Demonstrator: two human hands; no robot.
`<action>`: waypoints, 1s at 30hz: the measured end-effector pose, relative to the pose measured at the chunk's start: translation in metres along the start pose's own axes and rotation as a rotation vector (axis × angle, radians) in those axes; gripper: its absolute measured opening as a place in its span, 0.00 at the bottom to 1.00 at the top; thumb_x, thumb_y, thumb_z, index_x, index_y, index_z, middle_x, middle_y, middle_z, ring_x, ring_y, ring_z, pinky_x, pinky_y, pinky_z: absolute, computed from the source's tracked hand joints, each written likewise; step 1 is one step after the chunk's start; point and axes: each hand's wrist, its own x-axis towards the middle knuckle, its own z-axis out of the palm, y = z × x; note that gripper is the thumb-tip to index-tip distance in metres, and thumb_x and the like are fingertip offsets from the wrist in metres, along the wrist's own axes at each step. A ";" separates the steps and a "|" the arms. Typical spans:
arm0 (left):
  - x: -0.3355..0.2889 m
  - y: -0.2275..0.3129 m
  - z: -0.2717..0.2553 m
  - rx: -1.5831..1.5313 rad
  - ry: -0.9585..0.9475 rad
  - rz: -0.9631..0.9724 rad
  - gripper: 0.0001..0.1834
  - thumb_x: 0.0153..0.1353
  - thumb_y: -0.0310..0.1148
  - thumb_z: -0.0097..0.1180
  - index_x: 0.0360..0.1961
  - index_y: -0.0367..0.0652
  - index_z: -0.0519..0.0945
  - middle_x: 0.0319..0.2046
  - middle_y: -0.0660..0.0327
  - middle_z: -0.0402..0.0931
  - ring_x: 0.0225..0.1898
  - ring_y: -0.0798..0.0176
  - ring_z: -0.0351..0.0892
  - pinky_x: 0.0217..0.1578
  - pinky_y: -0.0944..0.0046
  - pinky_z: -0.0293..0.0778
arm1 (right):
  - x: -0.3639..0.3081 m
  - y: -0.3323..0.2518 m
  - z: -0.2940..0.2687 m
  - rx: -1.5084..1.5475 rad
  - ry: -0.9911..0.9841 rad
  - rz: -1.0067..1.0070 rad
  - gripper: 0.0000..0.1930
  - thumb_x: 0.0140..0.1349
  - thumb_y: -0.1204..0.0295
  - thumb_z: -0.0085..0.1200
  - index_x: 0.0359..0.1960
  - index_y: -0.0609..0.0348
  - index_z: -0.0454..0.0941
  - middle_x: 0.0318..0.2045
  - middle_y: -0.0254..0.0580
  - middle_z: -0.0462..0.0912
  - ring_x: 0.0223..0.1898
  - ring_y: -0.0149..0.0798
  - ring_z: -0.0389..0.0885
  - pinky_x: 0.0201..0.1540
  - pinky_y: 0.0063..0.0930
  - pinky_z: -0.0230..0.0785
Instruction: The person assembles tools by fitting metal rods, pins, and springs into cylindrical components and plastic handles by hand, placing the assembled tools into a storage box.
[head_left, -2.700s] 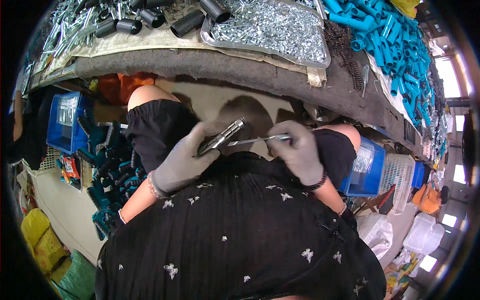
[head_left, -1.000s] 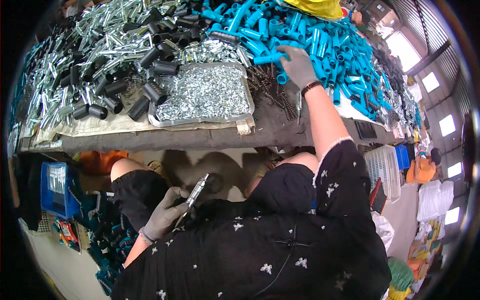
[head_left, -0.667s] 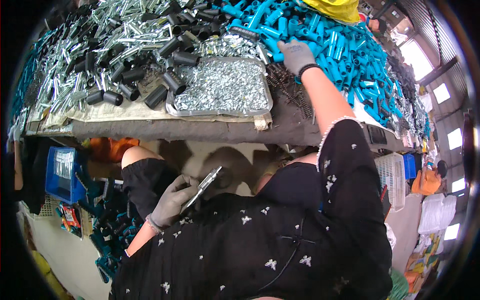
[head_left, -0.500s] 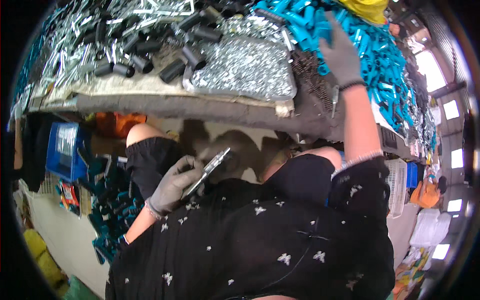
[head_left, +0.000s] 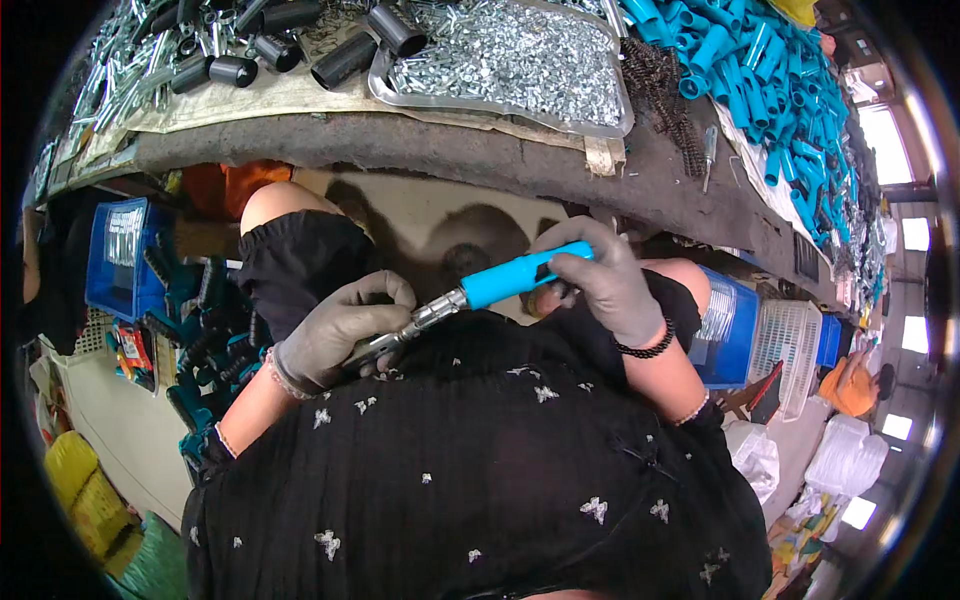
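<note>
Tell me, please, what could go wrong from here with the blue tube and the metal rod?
The blue tube looks slightly out of line with the metal rod where their ends meet, so they might jam.

The left hand holds the rod and the right hand the tube, both in the air, so either might slip and fall.
</note>
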 end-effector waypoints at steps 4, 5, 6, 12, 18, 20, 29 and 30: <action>0.007 0.001 0.014 0.079 -0.025 0.030 0.09 0.70 0.38 0.52 0.41 0.43 0.72 0.25 0.63 0.76 0.17 0.71 0.74 0.15 0.72 0.68 | 0.010 0.006 0.016 0.131 -0.173 0.114 0.09 0.66 0.70 0.56 0.45 0.60 0.77 0.31 0.36 0.82 0.26 0.24 0.79 0.26 0.17 0.72; 0.007 0.002 0.017 0.093 0.002 0.023 0.12 0.72 0.41 0.50 0.43 0.44 0.72 0.25 0.63 0.75 0.16 0.71 0.73 0.15 0.72 0.67 | 0.011 0.008 0.024 0.152 -0.192 0.131 0.09 0.65 0.71 0.58 0.43 0.60 0.76 0.32 0.37 0.82 0.27 0.25 0.80 0.29 0.19 0.74; 0.014 -0.012 0.012 0.155 0.107 0.079 0.16 0.74 0.45 0.46 0.48 0.44 0.73 0.22 0.65 0.74 0.14 0.70 0.73 0.14 0.72 0.67 | 0.012 0.011 0.032 0.081 -0.187 0.058 0.09 0.65 0.72 0.58 0.43 0.61 0.76 0.33 0.38 0.82 0.28 0.25 0.80 0.30 0.20 0.75; 0.016 -0.025 0.002 0.606 0.198 0.203 0.15 0.74 0.38 0.45 0.53 0.40 0.74 0.39 0.63 0.76 0.41 0.72 0.72 0.43 0.69 0.71 | 0.011 0.023 0.051 0.048 -0.223 -0.054 0.10 0.65 0.73 0.58 0.45 0.60 0.74 0.36 0.37 0.81 0.32 0.25 0.80 0.31 0.19 0.73; 0.014 -0.018 0.005 0.470 0.137 0.280 0.22 0.72 0.40 0.49 0.62 0.38 0.70 0.46 0.61 0.76 0.46 0.71 0.72 0.49 0.67 0.71 | 0.018 0.023 0.067 -0.005 -0.205 -0.103 0.11 0.66 0.70 0.57 0.44 0.61 0.73 0.40 0.38 0.78 0.34 0.29 0.80 0.37 0.25 0.75; 0.015 -0.009 0.003 0.469 -0.145 0.337 0.31 0.71 0.42 0.52 0.70 0.39 0.62 0.54 0.61 0.72 0.52 0.73 0.70 0.57 0.68 0.67 | 0.027 0.016 0.069 -0.208 -0.182 -0.241 0.11 0.64 0.70 0.58 0.43 0.61 0.73 0.36 0.40 0.78 0.36 0.34 0.80 0.39 0.29 0.74; 0.013 -0.023 -0.010 0.144 -0.010 0.282 0.25 0.70 0.42 0.55 0.62 0.40 0.71 0.38 0.70 0.74 0.39 0.76 0.68 0.41 0.72 0.66 | 0.117 -0.126 0.050 -0.838 0.325 -0.746 0.10 0.63 0.67 0.58 0.41 0.59 0.84 0.38 0.49 0.86 0.42 0.45 0.85 0.46 0.34 0.74; 0.011 -0.022 -0.010 0.168 -0.019 0.272 0.26 0.70 0.42 0.55 0.63 0.40 0.70 0.39 0.70 0.74 0.39 0.76 0.67 0.41 0.72 0.66 | 0.142 -0.137 0.035 -0.988 0.313 -0.805 0.10 0.62 0.67 0.59 0.43 0.54 0.84 0.39 0.48 0.85 0.44 0.48 0.83 0.48 0.37 0.73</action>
